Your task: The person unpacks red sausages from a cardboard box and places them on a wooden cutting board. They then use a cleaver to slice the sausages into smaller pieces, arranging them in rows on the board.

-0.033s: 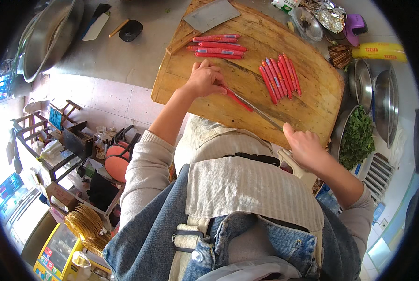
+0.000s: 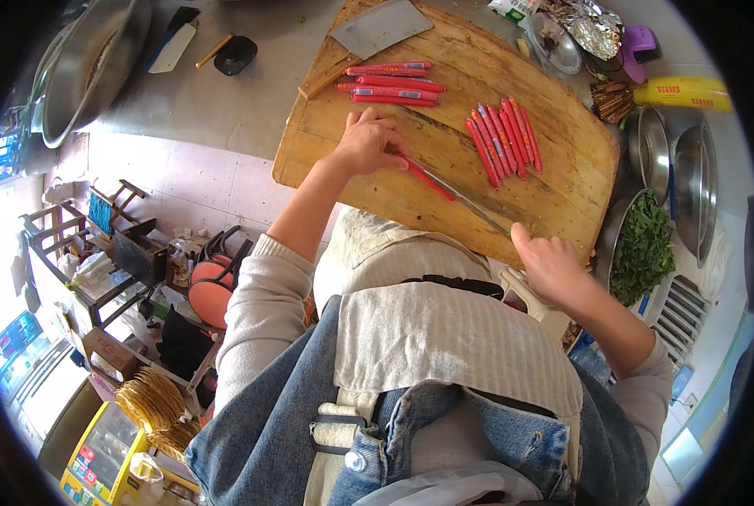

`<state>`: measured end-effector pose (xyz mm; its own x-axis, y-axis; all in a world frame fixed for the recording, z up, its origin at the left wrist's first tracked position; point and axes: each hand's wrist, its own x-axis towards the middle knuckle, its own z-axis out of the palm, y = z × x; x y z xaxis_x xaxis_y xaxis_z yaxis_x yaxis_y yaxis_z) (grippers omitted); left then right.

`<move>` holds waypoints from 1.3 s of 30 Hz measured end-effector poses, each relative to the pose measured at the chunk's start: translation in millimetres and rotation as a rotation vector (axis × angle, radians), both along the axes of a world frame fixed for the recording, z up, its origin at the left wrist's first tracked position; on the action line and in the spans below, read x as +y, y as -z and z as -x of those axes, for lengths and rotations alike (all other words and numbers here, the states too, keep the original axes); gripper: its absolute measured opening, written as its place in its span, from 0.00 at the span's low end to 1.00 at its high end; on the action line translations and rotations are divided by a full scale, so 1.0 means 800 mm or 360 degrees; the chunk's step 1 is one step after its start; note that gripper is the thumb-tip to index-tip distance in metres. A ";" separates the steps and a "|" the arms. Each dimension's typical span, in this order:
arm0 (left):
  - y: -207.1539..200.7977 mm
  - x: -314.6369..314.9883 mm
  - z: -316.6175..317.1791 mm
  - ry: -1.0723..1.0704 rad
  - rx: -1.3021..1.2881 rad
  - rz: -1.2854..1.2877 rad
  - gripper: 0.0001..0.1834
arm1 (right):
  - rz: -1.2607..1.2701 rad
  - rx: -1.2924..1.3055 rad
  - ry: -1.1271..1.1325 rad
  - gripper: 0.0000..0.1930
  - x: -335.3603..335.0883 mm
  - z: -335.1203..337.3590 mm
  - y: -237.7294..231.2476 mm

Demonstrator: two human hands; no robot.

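My left hand [image 2: 368, 145] pinches one end of a red-wrapped sausage [image 2: 442, 191] above the near part of a wooden cutting board [image 2: 440, 139]. In my right hand [image 2: 554, 266], fingers curled round its handle, is a knife [image 2: 485, 216]. Its narrow blade lies along the sausage, pointing toward my left hand; I cannot tell whether it has cut the wrapper. Beyond my left hand, several red-wrapped sausages [image 2: 394, 89] lie side by side on the board. Another row of red sausages [image 2: 503, 139] lies farther right, slanted.
A cleaver [image 2: 383, 30] rests on the board's far left corner. Right of the board stand a basin of green leaves [image 2: 643, 249] and metal bowls [image 2: 695, 190]. A yellow roll [image 2: 685, 93] lies behind them. At the far left is a large metal basin [image 2: 99, 72].
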<state>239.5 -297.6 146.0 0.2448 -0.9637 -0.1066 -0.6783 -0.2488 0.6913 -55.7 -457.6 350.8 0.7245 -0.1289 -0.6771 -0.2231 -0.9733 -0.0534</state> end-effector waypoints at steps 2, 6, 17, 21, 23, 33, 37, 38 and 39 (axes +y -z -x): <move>0.001 0.000 0.001 -0.0017 -0.0014 0.0048 0.13 | 0.0033 0.0063 -0.0033 0.19 -0.003 0.006 -0.003; 0.001 -0.002 0.001 -0.0016 -0.0089 0.0016 0.14 | -0.0001 0.0061 0.0037 0.20 -0.006 0.020 -0.002; -0.007 -0.017 0.032 -0.0023 -0.0395 0.0386 0.14 | -0.0058 -0.0404 0.0674 0.10 -0.018 0.121 0.038; -0.005 -0.093 0.065 -0.0101 -0.0570 0.0492 0.15 | -0.0085 -0.0632 0.0863 0.11 -0.008 0.140 0.057; -0.006 -0.127 0.080 -0.0132 -0.0596 0.0454 0.16 | -0.0092 -0.0640 0.0904 0.11 -0.007 0.142 0.065; -0.025 -0.072 -0.017 -0.0365 -0.0852 0.0321 0.33 | -0.0274 -0.0711 0.0961 0.15 -0.027 0.096 0.122; -0.009 -0.053 -0.020 -0.0269 -0.0943 0.0502 0.25 | -0.0250 -0.0754 0.1027 0.17 -0.032 0.087 0.130; -0.005 -0.049 -0.019 -0.0301 -0.0921 0.0544 0.24 | -0.0234 -0.0776 0.1033 0.17 -0.033 0.089 0.131; 0.000 -0.045 -0.018 -0.0336 -0.0896 0.0586 0.22 | -0.0218 -0.0784 0.1032 0.17 -0.034 0.091 0.131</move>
<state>254.0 -334.0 146.3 0.3527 -0.8387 0.4149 -0.9207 -0.2318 0.3140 -128.1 -485.0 245.9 0.7525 -0.5632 -0.3413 -0.6585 -0.6370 -0.4007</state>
